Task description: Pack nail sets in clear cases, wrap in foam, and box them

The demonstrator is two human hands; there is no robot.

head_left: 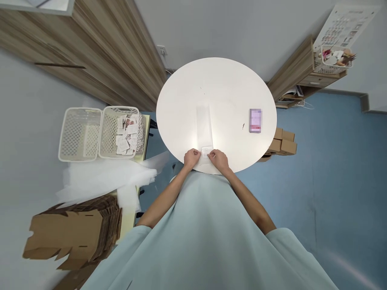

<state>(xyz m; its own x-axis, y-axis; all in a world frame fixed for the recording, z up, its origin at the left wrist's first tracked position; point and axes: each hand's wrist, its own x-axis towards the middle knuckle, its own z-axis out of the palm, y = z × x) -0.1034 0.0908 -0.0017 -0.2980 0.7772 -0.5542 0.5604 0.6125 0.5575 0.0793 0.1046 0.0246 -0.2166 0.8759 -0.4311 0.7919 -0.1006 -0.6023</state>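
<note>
A long translucent white foam sheet (204, 125) lies lengthwise on the round white table (181, 92), running away from me. On its near end sits a small clear-and-white packet (207, 150). My left hand (192, 158) is closed, its fingertips pinched at the sheet's left edge beside the packet. With fingers bent together, my right hand (219, 160) grips the packet's lower right corner. What exactly lies under the fingertips is partly hidden. A pink and purple box (255, 121), blurred, lies on the table to the right.
On a side table at left stand two white baskets (80, 135), the right one holding small white packets (127, 137). Nearer me are stacked foam sheets (109, 177) and flattened cardboard boxes (69, 233). Brown cartons (284, 141) sit right of the table. Wooden cabinets (115, 44) flank the wall.
</note>
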